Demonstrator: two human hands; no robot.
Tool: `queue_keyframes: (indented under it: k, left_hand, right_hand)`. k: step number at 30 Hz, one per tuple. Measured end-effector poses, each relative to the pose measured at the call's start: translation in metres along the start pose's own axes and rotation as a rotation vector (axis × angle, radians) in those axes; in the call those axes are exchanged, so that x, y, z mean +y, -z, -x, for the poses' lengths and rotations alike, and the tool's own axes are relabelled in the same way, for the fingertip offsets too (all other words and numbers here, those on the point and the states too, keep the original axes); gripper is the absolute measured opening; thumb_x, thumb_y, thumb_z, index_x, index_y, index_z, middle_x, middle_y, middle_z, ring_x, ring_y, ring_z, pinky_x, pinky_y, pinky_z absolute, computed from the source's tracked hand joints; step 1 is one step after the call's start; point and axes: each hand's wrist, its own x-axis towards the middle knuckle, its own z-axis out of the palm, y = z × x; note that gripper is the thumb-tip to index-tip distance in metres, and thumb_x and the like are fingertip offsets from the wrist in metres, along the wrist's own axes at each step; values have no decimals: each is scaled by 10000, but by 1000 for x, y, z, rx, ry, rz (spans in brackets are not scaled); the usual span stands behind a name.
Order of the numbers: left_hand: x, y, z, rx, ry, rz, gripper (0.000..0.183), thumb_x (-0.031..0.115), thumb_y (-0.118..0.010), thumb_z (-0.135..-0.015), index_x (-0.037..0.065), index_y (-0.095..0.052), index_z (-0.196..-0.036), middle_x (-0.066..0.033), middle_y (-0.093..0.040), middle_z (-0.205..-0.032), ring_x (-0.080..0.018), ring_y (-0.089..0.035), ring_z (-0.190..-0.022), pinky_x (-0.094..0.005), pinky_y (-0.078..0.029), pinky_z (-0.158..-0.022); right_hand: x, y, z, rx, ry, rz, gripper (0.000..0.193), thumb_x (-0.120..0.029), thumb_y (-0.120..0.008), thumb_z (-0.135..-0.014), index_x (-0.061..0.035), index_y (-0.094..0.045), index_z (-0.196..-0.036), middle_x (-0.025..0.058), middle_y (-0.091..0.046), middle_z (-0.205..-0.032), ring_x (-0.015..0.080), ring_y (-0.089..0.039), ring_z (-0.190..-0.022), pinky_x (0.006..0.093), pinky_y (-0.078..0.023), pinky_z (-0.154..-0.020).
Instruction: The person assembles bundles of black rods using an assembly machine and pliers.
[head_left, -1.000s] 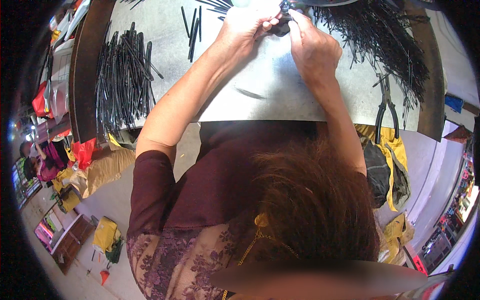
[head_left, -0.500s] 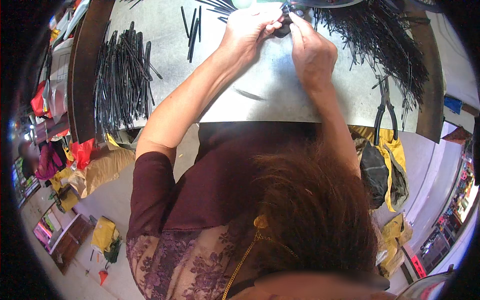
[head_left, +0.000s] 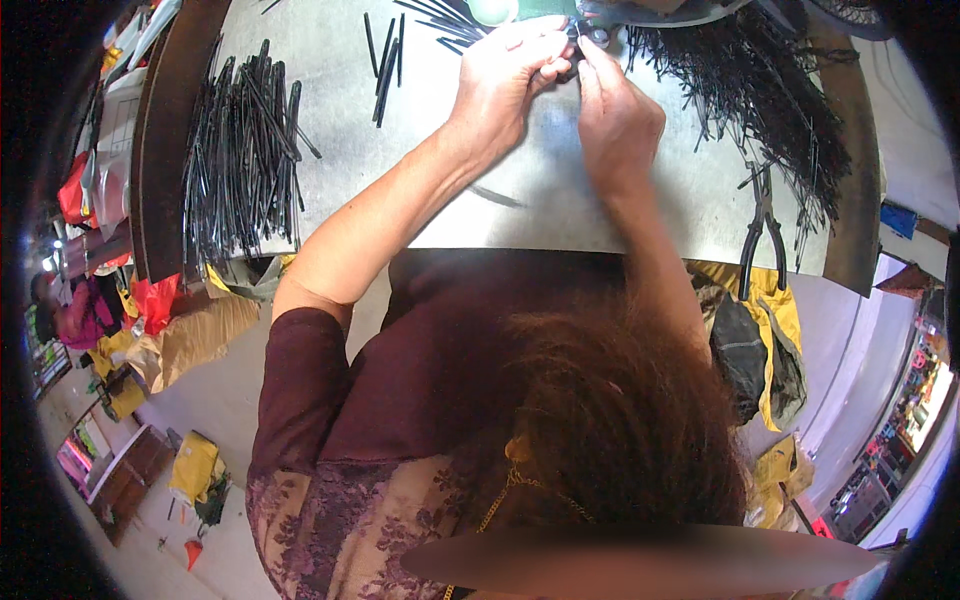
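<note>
Head view: left hand [head_left: 500,85] and right hand [head_left: 620,125] pinch a small dark piece [head_left: 574,32] (outline unclear); slackening could drop it.

A dark plum top [head_left: 430,370] with a sleeve [head_left: 300,385] ending near the elbow and sheer, flower-patterned lace [head_left: 350,520] at the shoulder. A gold chain [head_left: 491,513] with a rounded pendant [head_left: 517,448] lies beside brown hair [head_left: 630,430]. The left hand [head_left: 495,85] and right hand [head_left: 621,120] are bare.
</note>
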Motion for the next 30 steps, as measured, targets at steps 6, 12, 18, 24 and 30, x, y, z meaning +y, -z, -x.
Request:
queue_keyframes:
  k: [6,12,18,24,30]
  left_hand:
    - [-2,6,-12,-22,-147,-107,104,16,-656,-883,-31,-671,-975,-101,-695,-884,-118,-641,-726,-203,-517,-667]
    - [4,1,-1,97,-11,-55,96,13,-661,-877,-41,-676,-955,-103,-692,-859,-127,-645,-720,-226,-523,-678]
    - [-9,15,-21,-32,-120,-71,98,0,-651,-877,-50,-668,-960,-108,-687,-845,-137,-643,-713,-238,-530,-681]
    - [-6,8,-11,43,-85,-67,79,-2,-649,-875,-47,-661,-938,-108,-680,-842,-144,-639,-702,-246,-532,-673]
    - [-12,14,-16,-15,-44,53,61,-10,-647,-867,-43,-658,-916,-108,-675,-829,-144,-642,-720,-248,-534,-675]
  right_hand:
    - [10,-5,-4,-19,69,40,282,-93,-583,-897,-83,-652,-1171,138,-710,-821,299,-701,-722,401,-548,-651]
    - [-5,-2,-2,-26,-53,-37,226,-130,-631,-920,-80,-702,-1129,183,-706,-869,307,-714,-776,358,-546,-684]
    - [-1,0,-8,0,-26,-14,209,-127,-620,-924,-79,-713,-1105,191,-704,-870,301,-717,-765,348,-547,-686]
    - [-2,-4,-2,-24,-75,-48,213,-148,-618,-928,-81,-704,-1110,189,-705,-872,307,-720,-788,358,-550,-689]
    - [-3,-12,0,67,-11,-85,220,-123,-574,-937,-78,-632,-1144,178,-692,-769,338,-702,-729,417,-543,-635]
